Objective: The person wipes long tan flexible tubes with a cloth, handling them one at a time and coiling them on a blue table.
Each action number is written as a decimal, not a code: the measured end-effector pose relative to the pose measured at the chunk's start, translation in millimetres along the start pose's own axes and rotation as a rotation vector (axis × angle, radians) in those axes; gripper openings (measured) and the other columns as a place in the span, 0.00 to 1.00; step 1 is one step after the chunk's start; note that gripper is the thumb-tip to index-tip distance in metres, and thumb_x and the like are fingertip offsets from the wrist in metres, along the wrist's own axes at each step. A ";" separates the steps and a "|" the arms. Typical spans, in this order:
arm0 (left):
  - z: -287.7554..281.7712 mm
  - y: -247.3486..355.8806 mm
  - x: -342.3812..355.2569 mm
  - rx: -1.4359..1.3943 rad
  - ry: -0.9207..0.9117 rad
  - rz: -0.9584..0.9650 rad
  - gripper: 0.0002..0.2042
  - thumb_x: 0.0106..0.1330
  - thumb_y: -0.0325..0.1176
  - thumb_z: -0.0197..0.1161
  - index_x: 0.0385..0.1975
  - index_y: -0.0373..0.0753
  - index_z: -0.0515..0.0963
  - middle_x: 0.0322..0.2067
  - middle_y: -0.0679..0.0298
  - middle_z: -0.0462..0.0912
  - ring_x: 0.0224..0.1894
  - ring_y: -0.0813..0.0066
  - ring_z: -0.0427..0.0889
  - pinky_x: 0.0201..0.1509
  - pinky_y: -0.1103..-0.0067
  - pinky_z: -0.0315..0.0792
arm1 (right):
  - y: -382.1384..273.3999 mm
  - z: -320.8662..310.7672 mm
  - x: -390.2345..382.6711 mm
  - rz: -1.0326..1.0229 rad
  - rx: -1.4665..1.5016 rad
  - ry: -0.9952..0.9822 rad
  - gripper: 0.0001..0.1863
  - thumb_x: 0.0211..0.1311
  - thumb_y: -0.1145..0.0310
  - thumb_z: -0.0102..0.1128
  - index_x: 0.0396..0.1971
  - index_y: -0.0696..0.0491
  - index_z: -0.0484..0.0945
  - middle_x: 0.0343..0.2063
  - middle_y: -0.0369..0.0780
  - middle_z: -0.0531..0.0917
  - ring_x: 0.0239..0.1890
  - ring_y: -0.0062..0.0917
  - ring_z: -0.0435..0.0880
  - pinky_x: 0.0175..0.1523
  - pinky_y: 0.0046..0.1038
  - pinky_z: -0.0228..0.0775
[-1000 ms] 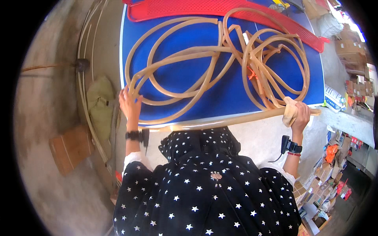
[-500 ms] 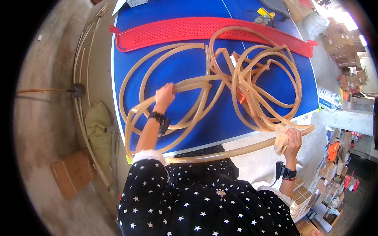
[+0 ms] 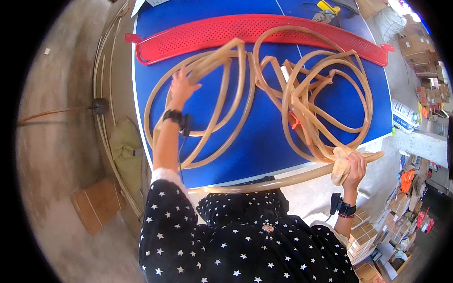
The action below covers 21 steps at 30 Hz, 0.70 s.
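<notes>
A long tan, translucent hose (image 3: 273,184) lies in loose loops on a blue table, one coil at the left and a tangled one at the right. One length crosses in front of my body. My left hand (image 3: 182,88) is over the left coil, fingers apart, next to a blurred stretch of hose. At the table's front right, my right hand (image 3: 356,170) is closed on a beige cloth (image 3: 340,166) that appears folded around the hose near its end. An orange tie (image 3: 295,120) and a white piece (image 3: 285,73) show among the right-hand loops.
A long red perforated panel (image 3: 212,35) lies across the back of the blue table (image 3: 217,172). Behind it is a yellow-handled tool (image 3: 328,7). A cardboard box (image 3: 98,205) and a green sack (image 3: 126,158) are on the floor at left; stacked cartons (image 3: 417,47) line the right.
My left hand has let go of the hose and moved up and left. Upper strands of the left coil have swung toward the red panel. My right hand keeps its grip.
</notes>
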State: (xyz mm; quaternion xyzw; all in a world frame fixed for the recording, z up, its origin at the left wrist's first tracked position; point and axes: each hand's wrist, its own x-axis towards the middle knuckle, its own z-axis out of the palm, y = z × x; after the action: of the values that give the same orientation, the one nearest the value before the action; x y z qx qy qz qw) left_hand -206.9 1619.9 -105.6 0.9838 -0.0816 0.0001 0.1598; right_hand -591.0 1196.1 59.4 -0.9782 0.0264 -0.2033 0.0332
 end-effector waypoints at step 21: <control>-93.9 -154.7 -243.0 0.057 -0.577 -0.559 0.20 0.56 0.47 0.63 0.34 0.32 0.79 0.28 0.51 0.82 0.33 0.57 0.82 0.36 0.67 0.72 | -19.8 37.7 37.0 0.035 0.060 -0.004 0.14 0.42 0.74 0.64 0.32 0.56 0.75 0.33 0.42 0.79 0.39 0.38 0.78 0.47 0.37 0.68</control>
State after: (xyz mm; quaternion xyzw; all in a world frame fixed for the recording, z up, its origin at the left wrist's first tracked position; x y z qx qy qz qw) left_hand -419.4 1833.1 -71.5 0.9318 0.1479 -0.3172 0.0967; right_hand -541.3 1215.5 41.1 -0.9766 0.0375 -0.2013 0.0661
